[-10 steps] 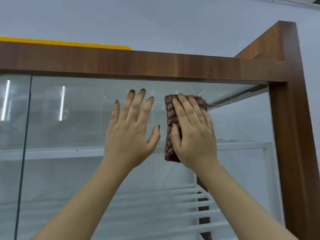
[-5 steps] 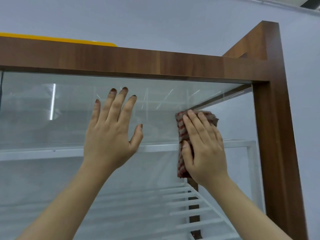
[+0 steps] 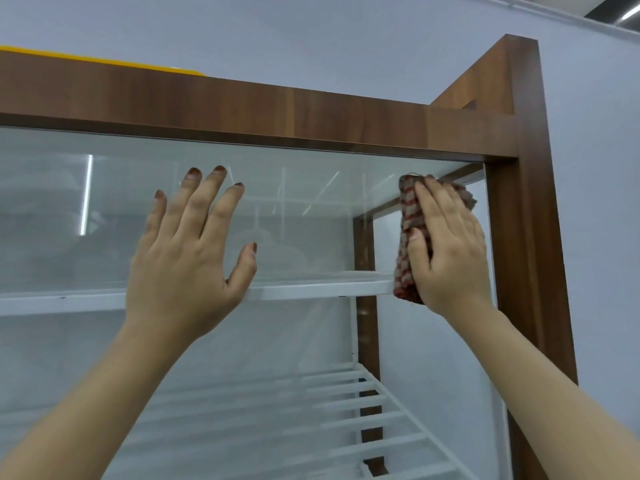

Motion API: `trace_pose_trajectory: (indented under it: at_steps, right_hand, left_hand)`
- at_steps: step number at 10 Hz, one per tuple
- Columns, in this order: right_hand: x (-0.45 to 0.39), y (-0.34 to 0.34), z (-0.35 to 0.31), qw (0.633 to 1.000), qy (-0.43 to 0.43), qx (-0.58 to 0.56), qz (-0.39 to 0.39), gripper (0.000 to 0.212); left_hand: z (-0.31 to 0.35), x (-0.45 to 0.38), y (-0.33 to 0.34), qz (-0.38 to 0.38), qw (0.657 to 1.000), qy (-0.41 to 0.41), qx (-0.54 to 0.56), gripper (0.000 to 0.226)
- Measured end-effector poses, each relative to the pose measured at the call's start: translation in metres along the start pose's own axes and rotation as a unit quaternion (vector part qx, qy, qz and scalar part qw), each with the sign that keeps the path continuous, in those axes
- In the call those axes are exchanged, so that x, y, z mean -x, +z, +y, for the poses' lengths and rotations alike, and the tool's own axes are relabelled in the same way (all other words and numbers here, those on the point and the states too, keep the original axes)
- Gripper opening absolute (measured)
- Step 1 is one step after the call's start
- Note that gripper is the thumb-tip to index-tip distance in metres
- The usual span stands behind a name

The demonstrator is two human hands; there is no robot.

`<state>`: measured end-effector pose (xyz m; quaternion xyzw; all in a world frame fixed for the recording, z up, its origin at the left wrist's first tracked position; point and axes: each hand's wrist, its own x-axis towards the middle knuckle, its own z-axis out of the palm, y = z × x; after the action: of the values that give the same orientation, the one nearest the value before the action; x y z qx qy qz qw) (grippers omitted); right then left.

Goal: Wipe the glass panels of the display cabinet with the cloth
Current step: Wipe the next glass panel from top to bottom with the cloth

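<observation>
The right hand [image 3: 446, 247] presses a folded red-and-grey woven cloth [image 3: 408, 237] flat against the glass panel [image 3: 311, 216] of the display cabinet, thumb hooked round the cloth's left edge. The cloth sits in the panel's upper right corner, just left of the wooden corner post [image 3: 519, 237] and just below the wooden top rail [image 3: 242, 112]. The left hand [image 3: 190, 258] lies open, fingers straight and spread, against the same panel, well left of the cloth. White shelves [image 3: 311, 291] show behind the panel.
</observation>
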<state>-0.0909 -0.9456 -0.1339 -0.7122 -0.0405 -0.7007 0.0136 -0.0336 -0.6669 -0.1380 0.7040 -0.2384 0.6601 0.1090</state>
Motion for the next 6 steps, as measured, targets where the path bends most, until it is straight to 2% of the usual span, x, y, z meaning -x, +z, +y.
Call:
trace_pose_trajectory:
  at_steps: [2, 4, 6]
  right_hand:
    - [0.017, -0.004, 0.023, 0.998, 0.05, -0.008, 0.023, 0.056]
    - [0.024, -0.002, 0.03, 0.998, 0.045, -0.022, 0.035, 0.052]
    - [0.026, -0.007, 0.025, 0.994, 0.048, -0.07, 0.071, 0.045]
  left_hand:
    - [0.001, 0.001, 0.0, 0.005, 1.0, -0.002, 0.004, 0.063]
    - [0.001, 0.002, -0.001, 0.008, 1.0, -0.003, 0.002, 0.062]
    - [0.0, -0.001, -0.006, -0.025, 1.0, 0.01, 0.001, 0.063]
